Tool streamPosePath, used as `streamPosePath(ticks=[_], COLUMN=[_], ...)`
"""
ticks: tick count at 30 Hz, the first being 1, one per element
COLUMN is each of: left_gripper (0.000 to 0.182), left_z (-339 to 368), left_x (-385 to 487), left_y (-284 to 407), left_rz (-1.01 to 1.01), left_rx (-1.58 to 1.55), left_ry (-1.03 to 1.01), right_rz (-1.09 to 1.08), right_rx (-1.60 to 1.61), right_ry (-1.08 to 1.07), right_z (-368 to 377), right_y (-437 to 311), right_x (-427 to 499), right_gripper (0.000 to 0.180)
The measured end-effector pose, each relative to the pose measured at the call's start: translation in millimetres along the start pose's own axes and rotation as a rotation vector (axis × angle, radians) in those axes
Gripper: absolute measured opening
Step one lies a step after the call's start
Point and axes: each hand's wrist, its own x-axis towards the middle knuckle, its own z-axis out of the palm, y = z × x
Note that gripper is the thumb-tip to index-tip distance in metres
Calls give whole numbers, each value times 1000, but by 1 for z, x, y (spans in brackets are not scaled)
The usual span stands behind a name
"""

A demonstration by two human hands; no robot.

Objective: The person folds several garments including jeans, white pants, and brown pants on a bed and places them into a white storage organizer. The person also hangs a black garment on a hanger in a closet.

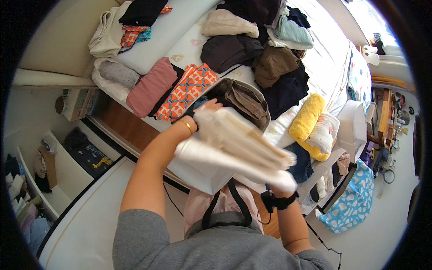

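A folded stack of white and beige cloth [233,145], blurred by motion, spans the space between my two hands. My left hand [210,105], below a gold bracelet, grips its far left end. At the near right end, my right hand [282,193] is mostly hidden by the white fabric it holds; a black strap circles that wrist. Just beyond the stack is an open storage bin [269,116] with dark and brown garments [251,104] inside. A white box [202,173] shows partly beneath the stack, near my body.
Left of the bin lie an orange patterned cloth [189,91] and a folded pink garment [152,87]. Dark clothes [233,50] are heaped behind, on the bed. To the right are a rolled yellow towel [307,113] and a blue patterned bag [351,199]. An open drawer [114,118] borders the left.
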Motion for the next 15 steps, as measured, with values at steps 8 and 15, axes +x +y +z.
streamPosePath(ticks=[8,15], left_gripper=[47,24], left_z=[-26,-104], left_x=[10,-26], left_y=[-13,-8], left_rz=[159,-496], left_rx=[-43,-634], left_ry=[-69,159], right_rz=[-741,-957], right_rx=[-1619,-1292], right_ry=[65,319], right_z=[-105,-131], right_y=[-40,-66], right_x=[131,161], right_gripper=[35,32])
